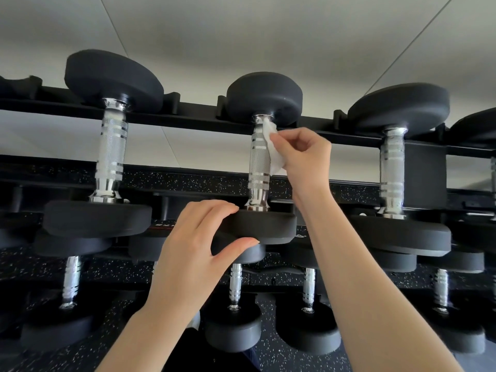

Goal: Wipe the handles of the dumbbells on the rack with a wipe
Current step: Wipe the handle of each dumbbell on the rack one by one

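Three black dumbbells with chrome knurled handles lie across the top tier of a black rack. My right hand pinches a white wipe and holds it against the right side of the middle dumbbell's handle, near its far end. My left hand grips the near black head of that same dumbbell, fingers over its top edge and thumb under it. The left dumbbell's handle and the right dumbbell's handle stand untouched on either side.
A lower tier holds several smaller dumbbells below my arms. The floor is black rubber with white specks. A white panelled wall runs behind the rack. An empty cradle shows at the far left of the top rail.
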The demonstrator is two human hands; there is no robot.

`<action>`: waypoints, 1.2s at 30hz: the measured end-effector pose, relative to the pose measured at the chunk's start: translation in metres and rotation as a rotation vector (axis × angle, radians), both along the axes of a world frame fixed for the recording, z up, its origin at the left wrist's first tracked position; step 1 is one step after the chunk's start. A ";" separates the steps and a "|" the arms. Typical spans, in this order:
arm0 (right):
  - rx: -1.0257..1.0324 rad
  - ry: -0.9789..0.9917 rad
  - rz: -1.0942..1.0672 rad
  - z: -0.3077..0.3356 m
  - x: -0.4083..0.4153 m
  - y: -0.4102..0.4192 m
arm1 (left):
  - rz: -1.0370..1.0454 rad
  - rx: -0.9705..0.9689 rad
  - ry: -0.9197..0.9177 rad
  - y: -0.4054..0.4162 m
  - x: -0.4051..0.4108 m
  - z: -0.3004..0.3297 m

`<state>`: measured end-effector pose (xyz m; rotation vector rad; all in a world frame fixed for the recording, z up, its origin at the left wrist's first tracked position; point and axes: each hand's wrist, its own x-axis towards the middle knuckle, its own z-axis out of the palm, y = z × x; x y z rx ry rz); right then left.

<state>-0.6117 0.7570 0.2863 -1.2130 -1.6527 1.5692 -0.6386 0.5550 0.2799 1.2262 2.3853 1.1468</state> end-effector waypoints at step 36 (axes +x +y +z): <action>-0.620 0.132 0.312 -0.013 0.023 -0.007 | 0.004 0.077 0.012 0.000 0.002 -0.008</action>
